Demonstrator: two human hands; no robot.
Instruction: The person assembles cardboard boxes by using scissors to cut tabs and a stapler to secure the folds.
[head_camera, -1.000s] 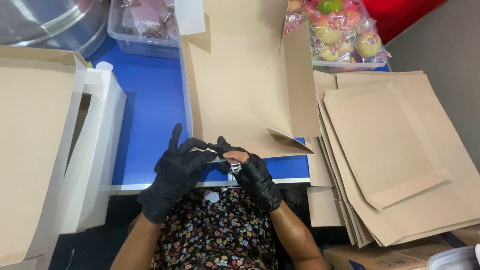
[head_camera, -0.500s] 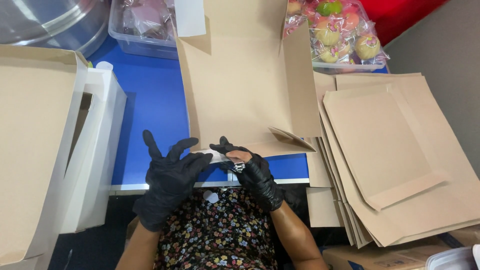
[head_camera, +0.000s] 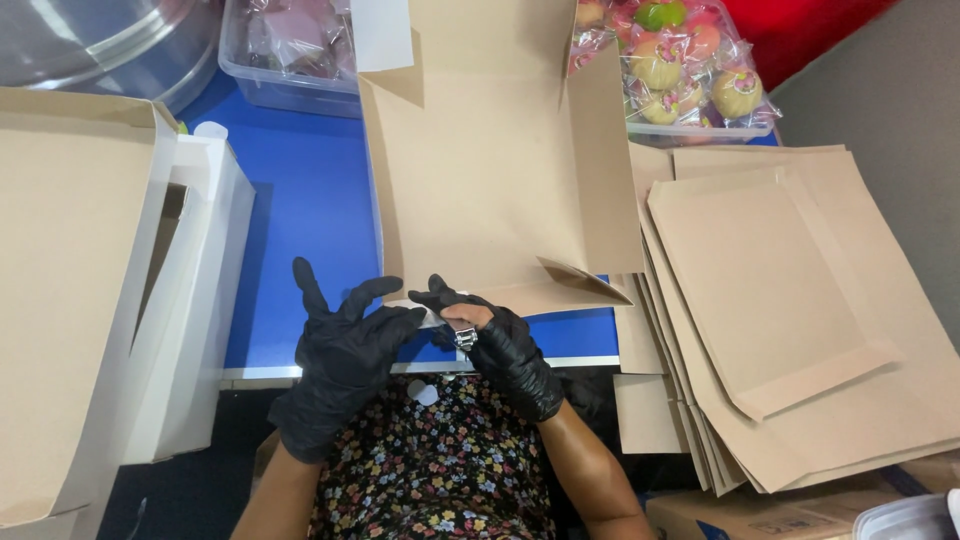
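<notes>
Both hands, the left hand (head_camera: 345, 365) and the right hand (head_camera: 500, 345), are wearing glossy black gloves. The cardboard box blank (head_camera: 490, 160) under them is showing plain kraft brown, as is the stack of flat blanks (head_camera: 800, 310). The desk (head_camera: 310, 210) is showing bright blue. The folded boxes (head_camera: 190, 300) are showing white edges. The person's top (head_camera: 440, 460) is showing a small multicoloured floral print on black.

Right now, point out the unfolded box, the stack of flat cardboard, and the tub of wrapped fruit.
unfolded box (head_camera: 490, 170), head view, centre panel.
stack of flat cardboard (head_camera: 790, 300), head view, top sheet.
tub of wrapped fruit (head_camera: 690, 130), head view, front rim.
</notes>
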